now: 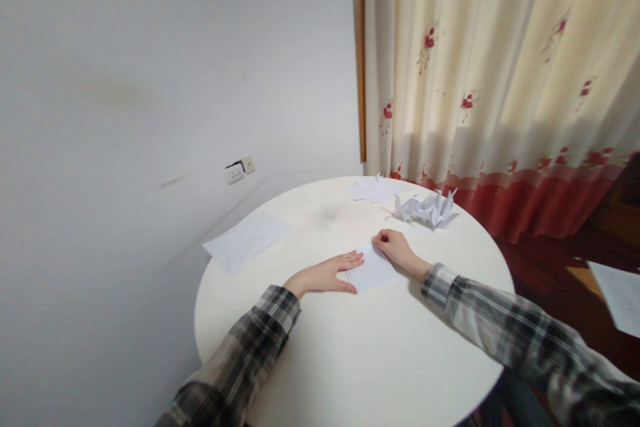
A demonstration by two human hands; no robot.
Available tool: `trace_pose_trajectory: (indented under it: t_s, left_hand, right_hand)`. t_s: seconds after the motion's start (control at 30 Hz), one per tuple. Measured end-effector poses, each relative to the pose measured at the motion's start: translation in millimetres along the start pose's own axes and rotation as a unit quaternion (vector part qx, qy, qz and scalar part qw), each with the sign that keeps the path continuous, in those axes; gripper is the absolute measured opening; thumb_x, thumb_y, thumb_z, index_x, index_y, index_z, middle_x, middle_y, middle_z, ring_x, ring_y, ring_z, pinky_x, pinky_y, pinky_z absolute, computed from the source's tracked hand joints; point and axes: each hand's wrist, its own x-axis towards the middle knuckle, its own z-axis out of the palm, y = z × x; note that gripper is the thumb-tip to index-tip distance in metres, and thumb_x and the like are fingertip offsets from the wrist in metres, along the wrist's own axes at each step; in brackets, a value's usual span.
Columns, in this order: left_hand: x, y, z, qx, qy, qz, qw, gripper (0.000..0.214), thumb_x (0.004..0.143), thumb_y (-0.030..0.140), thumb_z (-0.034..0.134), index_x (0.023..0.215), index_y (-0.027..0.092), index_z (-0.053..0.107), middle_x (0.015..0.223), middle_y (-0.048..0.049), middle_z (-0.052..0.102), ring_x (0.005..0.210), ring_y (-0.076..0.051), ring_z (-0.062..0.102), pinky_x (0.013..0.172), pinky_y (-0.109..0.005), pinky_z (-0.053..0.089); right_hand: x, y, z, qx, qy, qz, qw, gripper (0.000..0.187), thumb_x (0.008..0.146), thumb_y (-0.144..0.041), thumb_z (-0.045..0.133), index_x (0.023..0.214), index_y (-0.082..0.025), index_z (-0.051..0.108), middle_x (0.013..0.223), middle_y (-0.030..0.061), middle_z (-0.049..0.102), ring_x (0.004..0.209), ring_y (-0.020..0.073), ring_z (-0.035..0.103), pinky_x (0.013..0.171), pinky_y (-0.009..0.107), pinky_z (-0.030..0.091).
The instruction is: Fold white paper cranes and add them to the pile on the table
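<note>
A small folded white paper (371,269) lies near the middle of the round white table (350,347). My left hand (327,273) lies flat on the table with its fingers stretched out, the fingertips resting on the paper's left edge. My right hand (395,247) is curled, fingers pressed down on the paper's far right corner. Both arms wear plaid sleeves.
A flat white sheet (247,240) lies at the table's left edge. Several folded paper figures (427,208) and loose paper pieces (370,189) sit at the far side. A floral curtain (500,80) hangs behind, a wall socket (239,169) to the left, another paper (620,297) at right.
</note>
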Motion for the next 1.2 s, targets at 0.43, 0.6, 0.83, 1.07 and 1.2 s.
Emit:
trace_pose_trajectory:
  t_s: [0.43, 0.6, 0.83, 1.07, 1.2]
  left_hand:
    - [-3, 10, -1.8, -0.037, 0.030, -0.009, 0.999, 0.038, 0.074, 0.043, 0.052, 0.107, 0.026, 0.056, 0.129, -0.0003, 0.039, 0.124, -0.017, 0.025, 0.102, -0.032, 0.021]
    - [-3, 4, 2.1, 0.003, 0.137, -0.039, 0.990, 0.037, 0.078, 0.043, 0.044, 0.104, 0.022, 0.059, 0.115, -0.0020, 0.054, 0.115, -0.016, 0.041, 0.098, -0.029, 0.030]
    - [-3, -3, 1.1, 0.163, 0.172, -0.111, 0.965, 0.048, 0.081, 0.048, 0.033, 0.118, 0.021, 0.047, 0.124, -0.0019, 0.046, 0.118, -0.016, 0.036, 0.099, -0.029, 0.025]
    - [-2, -15, 4.1, 0.192, 0.112, -0.144, 0.964, 0.049, 0.084, 0.047, 0.023, 0.129, 0.026, 0.026, 0.137, 0.0000, 0.026, 0.126, -0.017, 0.019, 0.101, -0.037, 0.015]
    - [-3, -14, 3.6, 0.191, 0.096, -0.141, 0.967, 0.058, 0.081, 0.054, 0.025, 0.131, 0.025, 0.022, 0.138, -0.0019, 0.022, 0.127, -0.018, 0.015, 0.102, -0.037, 0.011]
  right_hand:
    - [0, 3, 1, 0.049, 0.035, 0.023, 0.998, 0.015, 0.065, -0.026, 0.047, 0.059, -0.015, 0.055, 0.058, 0.0010, 0.057, 0.054, 0.0117, 0.048, 0.050, 0.021, 0.032]
    - [4, 0, -4, 0.037, 0.058, 0.055, 0.996, 0.015, 0.066, -0.025, 0.045, 0.058, -0.015, 0.054, 0.057, 0.0012, 0.056, 0.055, 0.0120, 0.048, 0.052, 0.021, 0.032]
    - [2, -6, -10, -0.061, 0.010, 0.041, 0.997, 0.016, 0.069, -0.024, 0.046, 0.061, -0.015, 0.056, 0.062, 0.0026, 0.057, 0.057, 0.0115, 0.047, 0.053, 0.022, 0.029]
    - [1, -7, -13, -0.191, -0.021, 0.023, 0.981, 0.011, 0.065, -0.024, 0.054, 0.064, -0.014, 0.059, 0.071, 0.0058, 0.056, 0.067, 0.0147, 0.047, 0.059, 0.023, 0.030]
    - [-1, -7, -12, -0.166, -0.012, -0.034, 0.986, 0.012, 0.064, -0.019, 0.054, 0.075, -0.014, 0.058, 0.080, 0.0061, 0.055, 0.077, 0.0155, 0.047, 0.069, 0.024, 0.032]
